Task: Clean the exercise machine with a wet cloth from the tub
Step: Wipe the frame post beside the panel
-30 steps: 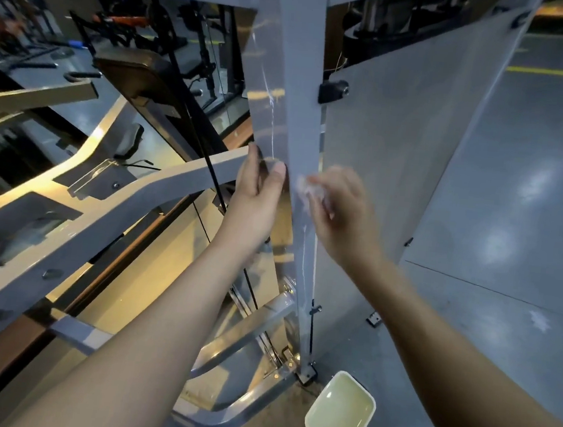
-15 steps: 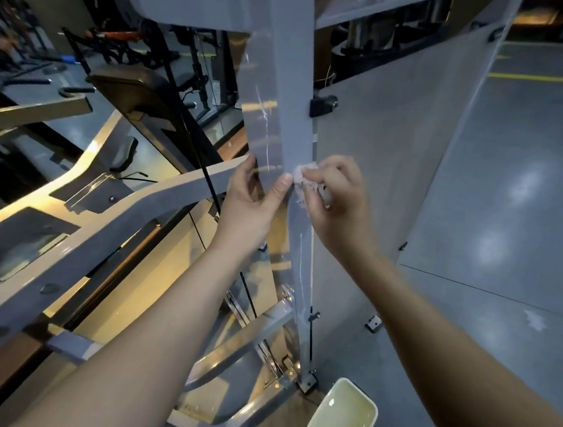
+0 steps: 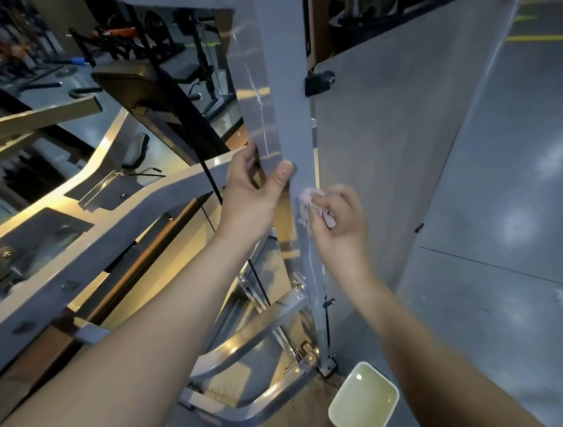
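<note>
— Hands?
— Left hand [image 3: 251, 193] grips the machine's grey upright [image 3: 284, 93]; right hand [image 3: 337, 225] pinches a wadded cloth [image 3: 308, 202] against it; tub [image 3: 363, 405] on floor [image 3: 511, 235] below.
— Risk?
— The small wad may slip from that pinch.

Cloth [image 3: 305, 204] mostly hidden by right hand [image 3: 342, 227], upright post [image 3: 287, 86] cut off at top (background gear [image 3: 125, 38] blurred)

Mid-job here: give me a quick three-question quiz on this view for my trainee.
1. True or false: the tub sits on the floor.
2. Fill in: the left hand grips an upright grey ____.
3. What holds the cloth? A) left hand B) right hand C) nothing, it hangs loose

Key: 1 true; 2 post; 3 B.
</note>
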The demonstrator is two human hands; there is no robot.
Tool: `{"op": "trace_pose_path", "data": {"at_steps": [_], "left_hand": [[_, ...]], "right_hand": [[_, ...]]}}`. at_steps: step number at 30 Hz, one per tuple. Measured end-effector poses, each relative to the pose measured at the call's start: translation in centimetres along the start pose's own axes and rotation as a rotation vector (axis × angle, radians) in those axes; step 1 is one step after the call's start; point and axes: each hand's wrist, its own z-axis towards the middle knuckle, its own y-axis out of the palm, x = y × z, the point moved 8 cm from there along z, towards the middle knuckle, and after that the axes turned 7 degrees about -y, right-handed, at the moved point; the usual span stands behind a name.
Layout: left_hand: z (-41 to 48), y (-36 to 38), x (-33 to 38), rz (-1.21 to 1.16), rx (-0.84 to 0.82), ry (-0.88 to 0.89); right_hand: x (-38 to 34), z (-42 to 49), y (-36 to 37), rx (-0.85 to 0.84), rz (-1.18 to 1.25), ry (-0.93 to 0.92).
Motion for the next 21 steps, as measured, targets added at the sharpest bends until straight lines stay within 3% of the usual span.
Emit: {"op": "trace_pose_path", "data": {"at_steps": [7,11,14,18,21], "left_hand": [[0.0,-0.3,0.7,0.095,0.044,0.037],[-0.1,-0.3,-0.2,0.028,0.022,0.019],[-0.5,0.2,-2.4,-0.015,-0.013,-0.069],[0.5,1.5,-4.8,0.079,-0.143,-0.123],[1.3,2.0,-6.4,0.100,-0.145,-0.155]], "right_hand": [[4.3,-5.2,1.9,-0.157,-0.002,0.150],[1.1,-1.1,0.5,-0.003,0.027,0.069],[1.4,-3.0,1.4,0.054,0.040,0.049],[5.0,-7.4,3.1,-0.135,-0.032,0.111],[4.8,-5.0,2.3,-0.107,0.008,0.127]]}}
